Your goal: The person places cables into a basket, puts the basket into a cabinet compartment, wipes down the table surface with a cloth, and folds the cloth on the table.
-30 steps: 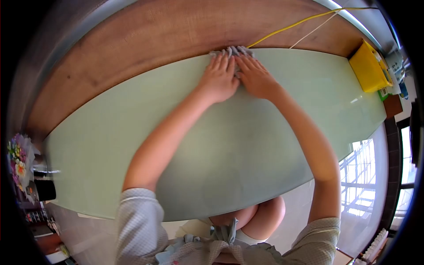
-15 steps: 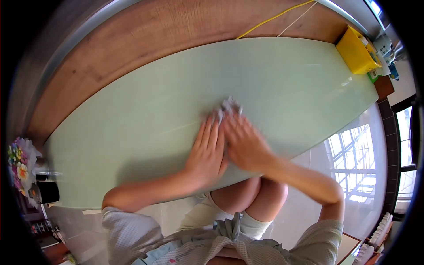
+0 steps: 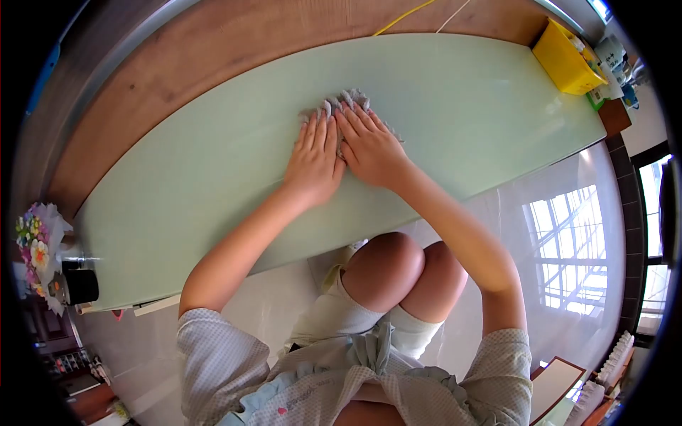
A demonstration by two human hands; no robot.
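Observation:
A crumpled grey cloth point(image 3: 355, 99) lies on the pale green tabletop point(image 3: 213, 170), its ruffled edges showing beyond the fingertips and at the right side. My left hand point(image 3: 312, 162) presses flat with its fingers stretched over the cloth's left part. Beside it, my right hand point(image 3: 371, 149) also lies flat with straight fingers, on the cloth's middle and right. The two hands touch or nearly touch at the thumbs. Most of the cloth is hidden under them.
Wooden panelling point(image 3: 234, 50) borders the table's far edge, with a yellow cable point(image 3: 403, 17) there. A yellow bin point(image 3: 567, 58) holding small items stands at the far right corner. Flowers point(image 3: 37, 248) and a black object point(image 3: 79, 285) are at the left end. My knees point(image 3: 391, 270) are below the near edge.
Both hands have slid away from my body and slightly left across the tabletop, taking the cloth along. My arms are more stretched out, and the camera view has shifted a little.

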